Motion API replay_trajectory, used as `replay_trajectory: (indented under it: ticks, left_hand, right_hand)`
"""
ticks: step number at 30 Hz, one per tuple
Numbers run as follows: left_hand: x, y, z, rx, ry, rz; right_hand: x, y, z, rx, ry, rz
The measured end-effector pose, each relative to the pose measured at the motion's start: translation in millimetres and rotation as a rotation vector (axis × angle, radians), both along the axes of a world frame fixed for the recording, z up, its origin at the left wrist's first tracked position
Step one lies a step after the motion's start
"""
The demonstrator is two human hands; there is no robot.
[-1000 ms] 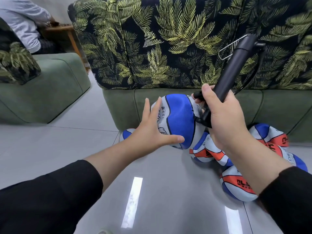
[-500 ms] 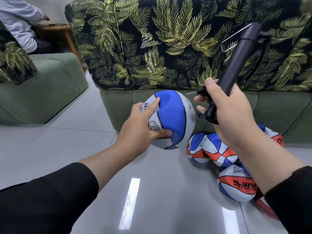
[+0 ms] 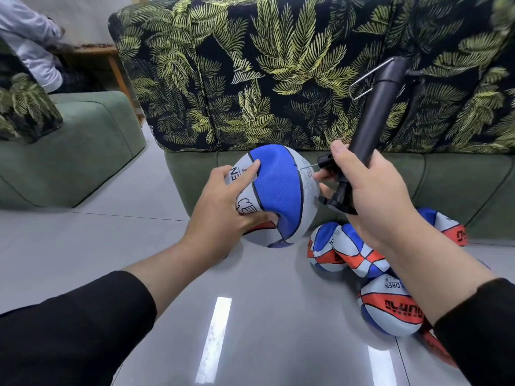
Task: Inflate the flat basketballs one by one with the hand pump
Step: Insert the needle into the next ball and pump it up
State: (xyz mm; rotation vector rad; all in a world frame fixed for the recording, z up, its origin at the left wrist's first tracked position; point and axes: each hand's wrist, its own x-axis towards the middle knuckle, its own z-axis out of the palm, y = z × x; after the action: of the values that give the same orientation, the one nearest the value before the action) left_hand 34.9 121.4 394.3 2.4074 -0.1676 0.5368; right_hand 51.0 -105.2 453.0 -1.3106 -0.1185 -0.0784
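Above the grey floor, in front of the sofa, the soft basketball is gripped by the left hand while the pump, clasped in the right hand, is aimed needle-first at its side; the needle could be bent if the dented skin gives way.

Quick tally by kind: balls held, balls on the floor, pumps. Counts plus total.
Held basketball, gripped by left hand: 1
Flat basketballs on floor, at least: 4 (); a red edge at lower right may be another
Hand pump, in right hand: 1
Total: 6
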Motion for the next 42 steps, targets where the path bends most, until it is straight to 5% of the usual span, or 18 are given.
replay_trajectory:
  ticks: [42]
  left_hand:
    - [3.9,19.4,-12.9,0.032,-0.254,-0.121]
  right_hand:
    - [-8.0,5.2,0.1,-0.068,0.052,0.042]
